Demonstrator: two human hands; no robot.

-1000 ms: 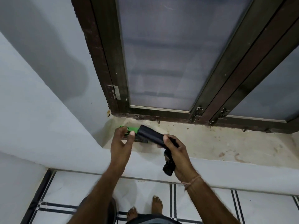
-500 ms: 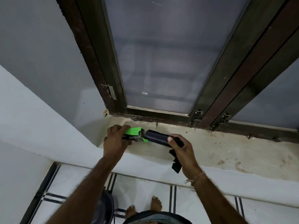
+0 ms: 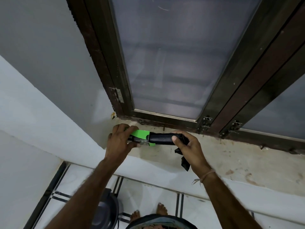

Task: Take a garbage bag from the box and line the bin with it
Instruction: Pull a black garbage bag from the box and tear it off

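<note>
single view only: head-worn wide-angle camera, looking forward and down from above the person's own arms. it faces a window sill [image 3: 214, 164] and the dark-framed window [image 3: 173, 63] above it, with strong wide-angle bending toward the frame edges. both forearms enter from the bottom edge and meet near frame centre, where the left hand [image 3: 119, 141] and right hand [image 3: 189, 146] sit at close range over the sill. the lower edge looks almost straight down: tiled floor [image 3: 148, 192], bare feet [image 3: 148, 212], and a dark bin [image 3: 105, 210] beside the left arm. no second view shares the scene.
</note>
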